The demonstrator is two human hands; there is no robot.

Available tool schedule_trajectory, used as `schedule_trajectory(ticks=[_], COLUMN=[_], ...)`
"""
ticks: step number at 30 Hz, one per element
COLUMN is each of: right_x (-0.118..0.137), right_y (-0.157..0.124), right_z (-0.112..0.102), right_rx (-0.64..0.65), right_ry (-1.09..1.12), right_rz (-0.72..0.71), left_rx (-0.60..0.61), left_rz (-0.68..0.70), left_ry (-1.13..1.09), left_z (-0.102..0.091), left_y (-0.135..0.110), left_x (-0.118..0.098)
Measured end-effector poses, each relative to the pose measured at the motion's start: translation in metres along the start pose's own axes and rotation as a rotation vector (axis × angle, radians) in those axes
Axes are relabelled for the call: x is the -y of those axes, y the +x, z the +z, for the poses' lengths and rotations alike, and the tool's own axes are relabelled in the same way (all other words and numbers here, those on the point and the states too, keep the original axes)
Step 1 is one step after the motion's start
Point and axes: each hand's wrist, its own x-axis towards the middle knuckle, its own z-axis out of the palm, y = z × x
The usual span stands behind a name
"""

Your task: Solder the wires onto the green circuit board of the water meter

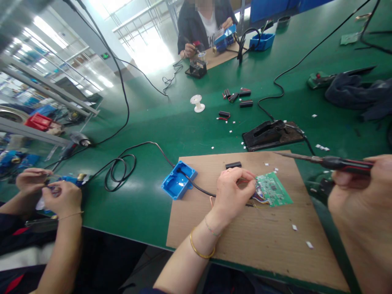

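Observation:
My left hand (pixel 234 190) is closed in a pinch at the left edge of a green circuit board (pixel 275 190), on thin wires that its fingertips partly hide. More coloured wires (pixel 260 198) run from the board beneath the fingers. In my right hand (pixel 361 196) is a soldering iron (pixel 343 164), its tip pointing left above the board's far side, apart from it. A black cable (pixel 200 188) leads from an open blue plastic box (pixel 178 181) toward my left hand. Just beyond that hand lies a black cylinder (pixel 233 165).
Under the work lies a brown board (pixel 245 245) on a green table (pixel 147 208). Behind it are a black iron stand (pixel 269 134), a white spool (pixel 197 103) and several black cylinders (pixel 246 103). One co-worker's hands (pixel 61 196) work at left; another person (pixel 208 28) sits opposite.

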Motion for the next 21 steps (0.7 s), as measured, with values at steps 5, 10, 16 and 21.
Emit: schedule_trajectory(ticks=[5, 10, 16, 21], right_x=[-0.007, -0.01, -0.02, -0.021], right_y=[0.008, 0.016, 0.027, 0.029], right_z=[-0.005, -0.008, -0.017, -0.02], right_rx=[0.051, 0.001, 0.006, -0.02], right_ry=[0.004, 0.107, 0.215, 0.237], right_rz=[-0.112, -0.126, -0.15, -0.117], left_rx=[-0.006, 0.01, 0.117, -0.359], left_rz=[0.004, 0.019, 0.219, 0.142], left_ry=[-0.002, 0.134, 0.405, 0.532], left_z=[-0.003, -0.005, 0.005, -0.007], left_y=[0.0, -0.003, -0.012, -0.004], left_x=[-0.002, -0.01, -0.02, -0.005])
